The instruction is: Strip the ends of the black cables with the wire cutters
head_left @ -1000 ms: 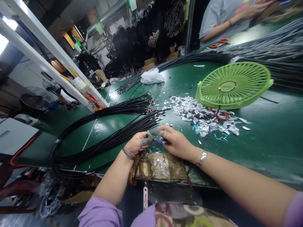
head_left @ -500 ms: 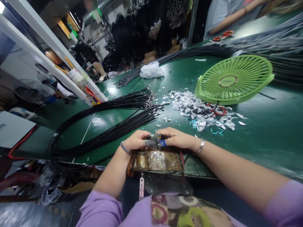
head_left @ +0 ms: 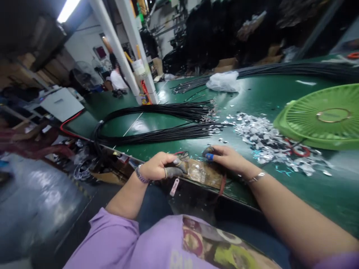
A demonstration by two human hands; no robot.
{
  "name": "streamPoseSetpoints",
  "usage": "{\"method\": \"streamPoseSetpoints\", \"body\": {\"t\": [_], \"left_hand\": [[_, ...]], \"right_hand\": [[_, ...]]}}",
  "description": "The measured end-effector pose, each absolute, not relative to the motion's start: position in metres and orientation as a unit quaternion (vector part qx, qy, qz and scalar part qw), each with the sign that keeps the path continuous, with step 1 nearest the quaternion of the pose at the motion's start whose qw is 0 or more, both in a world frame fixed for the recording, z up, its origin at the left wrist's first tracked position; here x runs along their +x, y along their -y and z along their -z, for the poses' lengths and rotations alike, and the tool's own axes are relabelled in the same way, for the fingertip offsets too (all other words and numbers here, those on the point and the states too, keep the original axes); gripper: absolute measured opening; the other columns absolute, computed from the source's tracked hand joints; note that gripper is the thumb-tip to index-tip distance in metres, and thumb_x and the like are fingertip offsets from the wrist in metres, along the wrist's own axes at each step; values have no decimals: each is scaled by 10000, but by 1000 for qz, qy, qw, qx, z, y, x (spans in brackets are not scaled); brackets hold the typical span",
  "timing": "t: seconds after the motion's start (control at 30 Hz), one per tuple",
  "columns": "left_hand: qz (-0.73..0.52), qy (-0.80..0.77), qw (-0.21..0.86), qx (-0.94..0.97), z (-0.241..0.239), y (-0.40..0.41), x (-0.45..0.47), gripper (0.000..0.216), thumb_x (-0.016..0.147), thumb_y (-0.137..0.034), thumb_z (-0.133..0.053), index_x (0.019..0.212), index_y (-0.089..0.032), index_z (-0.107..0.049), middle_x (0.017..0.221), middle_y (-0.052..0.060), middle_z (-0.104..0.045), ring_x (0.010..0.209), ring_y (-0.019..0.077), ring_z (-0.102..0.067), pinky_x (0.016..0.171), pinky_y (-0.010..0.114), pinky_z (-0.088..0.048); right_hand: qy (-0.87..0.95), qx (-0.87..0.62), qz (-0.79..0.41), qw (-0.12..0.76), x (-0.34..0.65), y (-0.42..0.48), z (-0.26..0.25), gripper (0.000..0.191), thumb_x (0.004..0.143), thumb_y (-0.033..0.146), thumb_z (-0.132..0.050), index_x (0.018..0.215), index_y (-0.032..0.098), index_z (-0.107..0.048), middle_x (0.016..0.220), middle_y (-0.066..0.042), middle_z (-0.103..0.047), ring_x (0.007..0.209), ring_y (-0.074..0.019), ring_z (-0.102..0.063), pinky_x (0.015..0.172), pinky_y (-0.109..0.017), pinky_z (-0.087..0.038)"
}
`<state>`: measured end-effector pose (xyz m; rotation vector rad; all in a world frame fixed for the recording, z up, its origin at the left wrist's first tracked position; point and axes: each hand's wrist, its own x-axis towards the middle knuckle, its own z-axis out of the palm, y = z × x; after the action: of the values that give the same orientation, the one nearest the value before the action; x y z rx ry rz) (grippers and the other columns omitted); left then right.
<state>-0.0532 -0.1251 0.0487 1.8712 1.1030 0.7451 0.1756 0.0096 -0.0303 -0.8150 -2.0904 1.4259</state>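
My left hand [head_left: 161,166], with grey covers on its fingers, is closed in a pinch at the left end of a tape-covered wooden block [head_left: 206,173]. Thin dark and reddish wires [head_left: 182,153] of a cable end stick out at its fingertips. Over the block's far edge is my right hand [head_left: 224,157], its fingers curled together, with blue tape round one of them. Whatever lies between the right fingertips is hidden. Beyond both hands, a bent bundle of black cables [head_left: 157,138] rests on the green table, its stripped ends pointing right.
Foil scraps [head_left: 256,134] and small cyan bits are heaped right of the cable ends. A green fan [head_left: 331,116] lies at the right, with red-handled scissors [head_left: 300,149] beside it. Behind are a clear plastic bag [head_left: 223,81] and more black cables. A pink tag [head_left: 174,187] hangs at the table edge.
My hands have parted: the left has moved to the block's left end, the right towards its far right side. The view has turned left.
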Motion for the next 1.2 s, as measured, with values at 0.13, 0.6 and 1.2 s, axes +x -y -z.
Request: {"method": "streamPoseSetpoints", "body": {"t": [0.13,0.6,1.2], "left_hand": [[-351,-502,425,667,-12,190,-63,381,824,-462,-579,855,-102,-701,675,69,-649,560,104,-538,556,203,-429],[-383,-556,435,596,69,238,-80,452,780,-556,-587,811,-116,-686,650,39,-636,544,90,-512,568,200,-434],[-298,-561,425,645,71,228,-61,390,818,-490,-546,728,-118,-623,648,7,-597,593,92,-488,585,187,-396]], "right_hand": [[800,-324,-418,283,173,2,24,300,673,500,-605,645,201,-605,599,-15,-594,599,-164,-508,587,-294,-414],[679,-286,-669,93,144,145,59,548,736,699,-530,590,172,-552,501,17,-475,442,-79,-345,413,-225,-277],[519,-352,-767,133,128,166,72,430,597,545,-745,653,180,-526,430,95,-399,385,-40,-286,378,-207,-211]]}}
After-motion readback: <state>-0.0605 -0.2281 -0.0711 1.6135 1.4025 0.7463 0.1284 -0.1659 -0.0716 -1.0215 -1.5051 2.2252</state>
